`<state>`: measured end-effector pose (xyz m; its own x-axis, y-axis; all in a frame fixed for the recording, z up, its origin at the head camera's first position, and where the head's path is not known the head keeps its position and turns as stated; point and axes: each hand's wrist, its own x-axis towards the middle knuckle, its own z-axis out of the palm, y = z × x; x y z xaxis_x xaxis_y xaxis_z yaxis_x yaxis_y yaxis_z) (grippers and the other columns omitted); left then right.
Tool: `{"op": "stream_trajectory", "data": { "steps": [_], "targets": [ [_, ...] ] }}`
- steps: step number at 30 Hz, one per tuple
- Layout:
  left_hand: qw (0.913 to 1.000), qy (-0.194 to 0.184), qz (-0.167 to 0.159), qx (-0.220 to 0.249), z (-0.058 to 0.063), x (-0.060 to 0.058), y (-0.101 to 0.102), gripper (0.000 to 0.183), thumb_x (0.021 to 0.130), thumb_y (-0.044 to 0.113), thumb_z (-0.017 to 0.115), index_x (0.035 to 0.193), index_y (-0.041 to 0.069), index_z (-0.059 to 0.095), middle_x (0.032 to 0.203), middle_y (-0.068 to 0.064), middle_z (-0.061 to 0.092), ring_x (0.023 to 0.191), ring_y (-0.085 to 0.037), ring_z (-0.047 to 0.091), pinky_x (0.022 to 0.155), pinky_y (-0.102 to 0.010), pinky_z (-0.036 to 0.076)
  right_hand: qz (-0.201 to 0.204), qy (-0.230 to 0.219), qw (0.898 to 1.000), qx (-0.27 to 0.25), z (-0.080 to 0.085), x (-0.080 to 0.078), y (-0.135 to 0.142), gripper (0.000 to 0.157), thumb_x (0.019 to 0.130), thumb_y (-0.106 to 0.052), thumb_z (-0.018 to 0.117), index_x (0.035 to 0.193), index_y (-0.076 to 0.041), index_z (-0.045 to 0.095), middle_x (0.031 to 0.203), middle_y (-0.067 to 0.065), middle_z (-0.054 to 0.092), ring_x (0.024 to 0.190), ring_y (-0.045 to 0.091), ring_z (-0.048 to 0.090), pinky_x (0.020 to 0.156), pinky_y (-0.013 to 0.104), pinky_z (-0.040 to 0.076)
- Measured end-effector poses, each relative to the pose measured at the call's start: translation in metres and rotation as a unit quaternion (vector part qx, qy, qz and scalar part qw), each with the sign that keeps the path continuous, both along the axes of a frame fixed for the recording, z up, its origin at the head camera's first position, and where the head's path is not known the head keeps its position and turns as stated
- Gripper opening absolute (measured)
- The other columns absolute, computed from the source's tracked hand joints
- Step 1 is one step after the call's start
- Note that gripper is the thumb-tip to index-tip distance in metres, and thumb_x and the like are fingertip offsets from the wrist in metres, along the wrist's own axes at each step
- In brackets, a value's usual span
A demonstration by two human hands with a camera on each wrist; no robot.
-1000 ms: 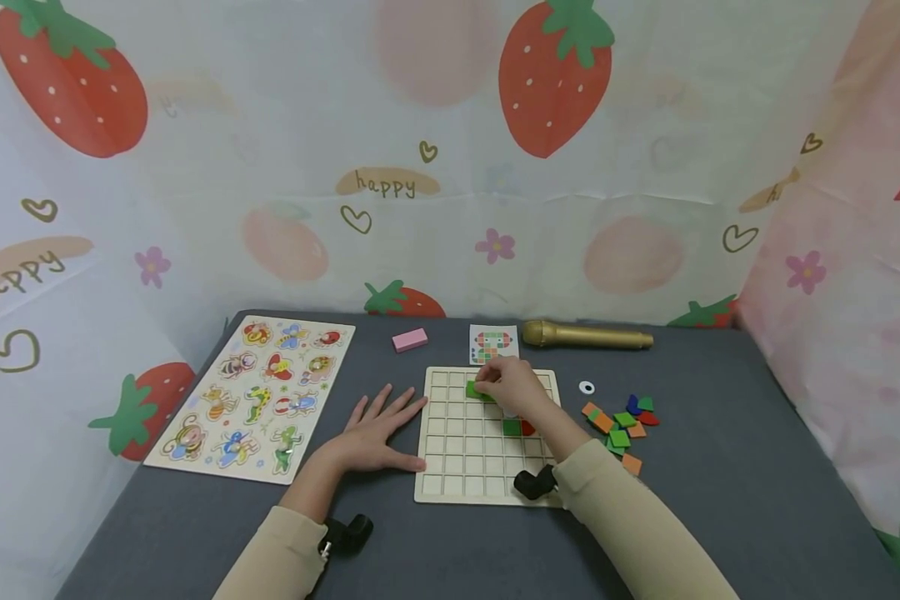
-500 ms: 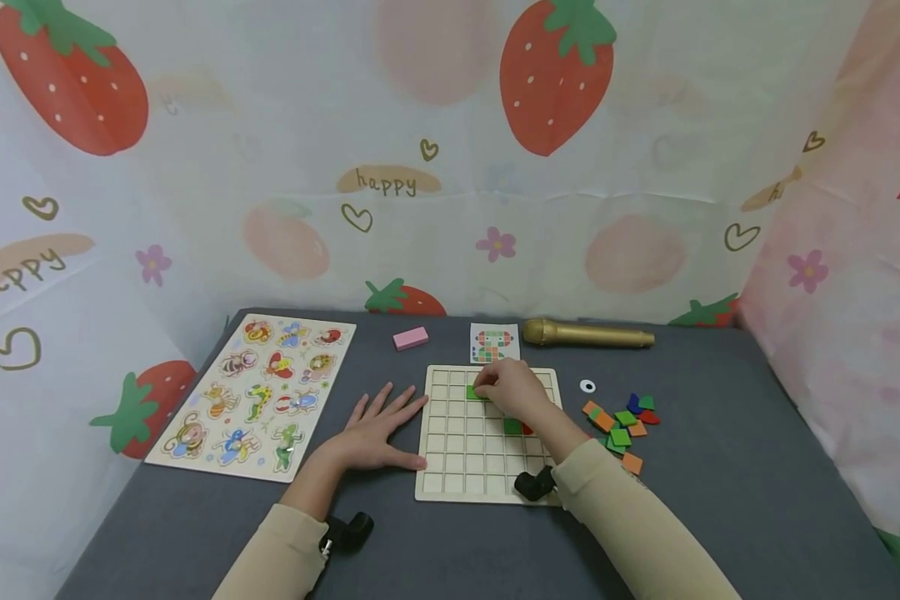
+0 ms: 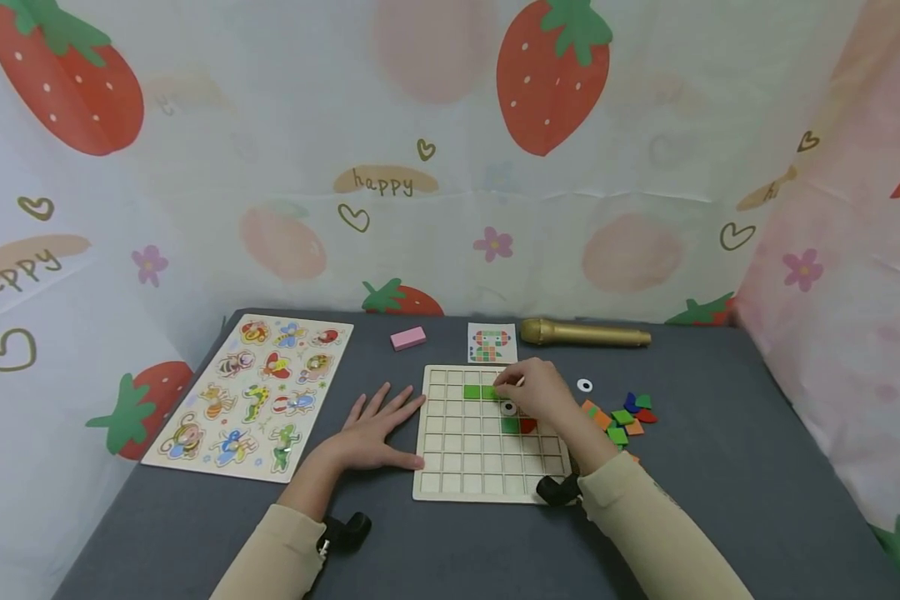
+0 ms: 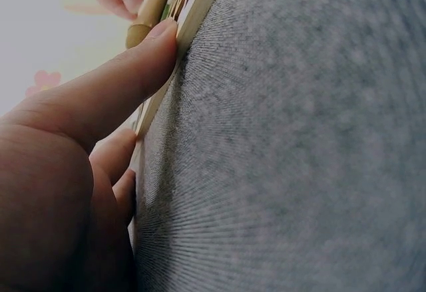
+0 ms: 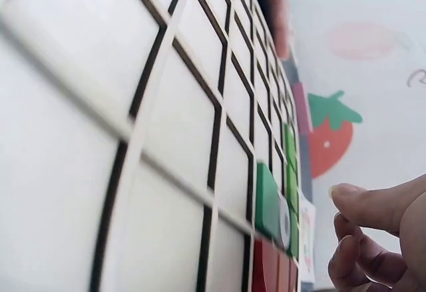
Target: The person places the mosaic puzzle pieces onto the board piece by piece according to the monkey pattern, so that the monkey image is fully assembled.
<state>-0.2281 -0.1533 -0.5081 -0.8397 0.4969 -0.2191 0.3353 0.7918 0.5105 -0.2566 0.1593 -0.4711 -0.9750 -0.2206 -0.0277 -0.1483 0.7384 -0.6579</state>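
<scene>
Nearest, on the dark grey cloth-covered bench (image 3: 420,550), two beige sleeves (image 3: 270,557) enter from the near side, a small black camera (image 3: 351,533) at each wrist. The left hand (image 3: 366,437) lies left of the cream wooden grid board (image 3: 450,454), its grip spread, with thumb and fingertips touching the board's left edge.

On the board's right half, a dark green square tile (image 3: 510,426) sits just left of a red tile (image 3: 528,426). Just beyond the dark green square is a white round piece with a dark centre (image 3: 508,408). Farther on, two bright green square tiles (image 3: 480,392) lie side by side in neighbouring cells. The right hand (image 3: 537,393) hangs over the board's far right part, fingertips near them; its grip is loosely bent, thumb and fingers slightly apart.

Right of the board is a heap of orange, green, blue and red flat pieces (image 3: 622,417), with a loose white ring (image 3: 585,386) just beyond. At left lies a pale board of colourful cartoon insects (image 3: 217,468).

Along the far side are a pink rectangular block (image 3: 408,337), a white pattern card (image 3: 492,343) and a gold microphone (image 3: 585,332), before a strawberry-print curtain (image 3: 450,250).
</scene>
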Motion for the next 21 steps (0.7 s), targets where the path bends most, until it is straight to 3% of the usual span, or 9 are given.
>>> {"op": "stream_trajectory", "data": {
  "steps": [9,15,21],
  "targets": [
    [1.0000,0.000,0.000,-0.001,0.000,0.001,0.001,0.103,0.078,0.071,0.072,0.162,0.037,0.023,0.171,0.003,0.012,0.158,-0.031,-0.009,0.123,-0.060,-0.008,-0.005,0.007,1.000,-0.018,0.006,0.011,0.042,0.017,0.098,-0.023,0.069,0.107,-0.012,0.079,0.099,0.004,0.074,0.079,0.018,0.063,0.063,0.032,0.053],
    [1.0000,0.003,0.001,-0.003,0.000,0.001,0.002,0.103,0.078,0.071,0.072,0.161,0.037,0.023,0.171,0.004,0.012,0.158,-0.031,-0.008,0.123,-0.060,-0.008,-0.030,0.030,0.999,-0.003,0.010,0.018,0.069,0.019,0.097,-0.020,0.069,0.110,-0.009,0.077,0.101,0.008,0.075,0.080,0.018,0.065,0.065,0.031,0.053],
    [1.0000,0.006,-0.001,0.001,0.002,0.004,0.001,0.103,0.078,0.070,0.072,0.162,0.035,0.023,0.171,0.004,0.012,0.158,-0.031,-0.007,0.123,-0.061,-0.007,-0.051,0.022,0.998,-0.008,0.012,0.028,0.091,0.026,0.099,-0.019,0.066,0.122,-0.008,0.072,0.108,0.011,0.072,0.081,0.023,0.068,0.063,0.034,0.053]
  ]
}}
